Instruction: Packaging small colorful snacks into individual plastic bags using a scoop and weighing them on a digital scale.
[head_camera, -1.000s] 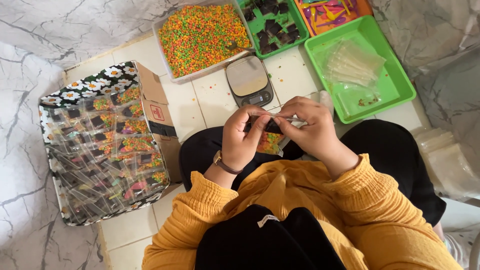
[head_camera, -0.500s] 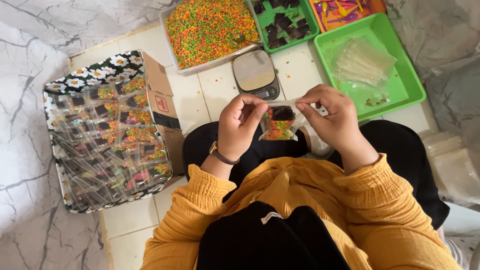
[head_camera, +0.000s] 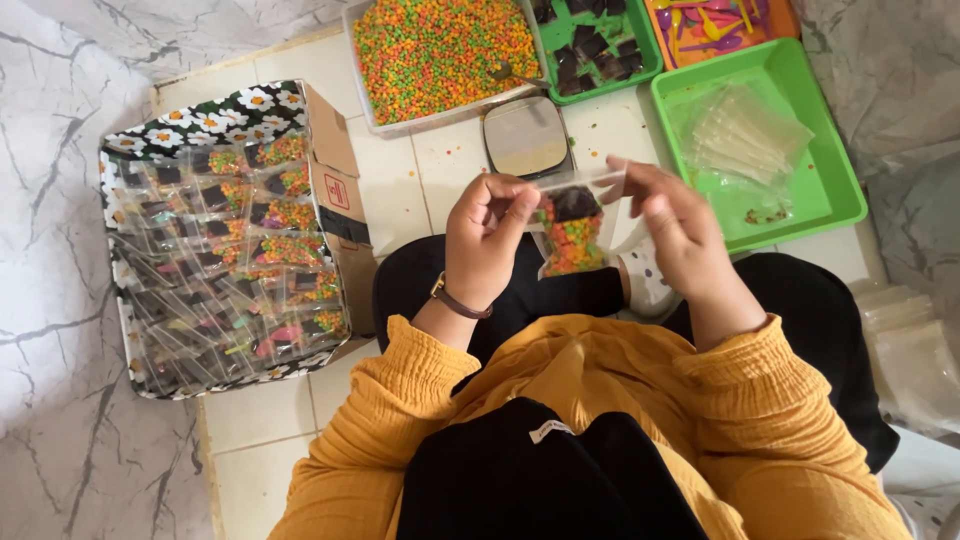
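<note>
I hold a small clear plastic bag (head_camera: 570, 230) upright between both hands above my lap. It holds a dark brown piece on top of orange and green candy bits. My left hand (head_camera: 485, 240) pinches the bag's top left edge. My right hand (head_camera: 675, 235) pinches the top right edge, fingers spread along the rim. A small digital scale (head_camera: 527, 137) lies on the tiled floor just beyond the bag.
A cardboard box (head_camera: 230, 240) at the left holds several filled clear bags. Ahead stand a tray of colourful candy bits (head_camera: 445, 55), a green tray of dark brown pieces (head_camera: 590, 45), a tray of coloured spoons (head_camera: 715, 18) and a green tray of empty bags (head_camera: 760, 140).
The bag has come up from low between my hands to an upright, spread-out hold. Both hands moved slightly apart along its top edge.
</note>
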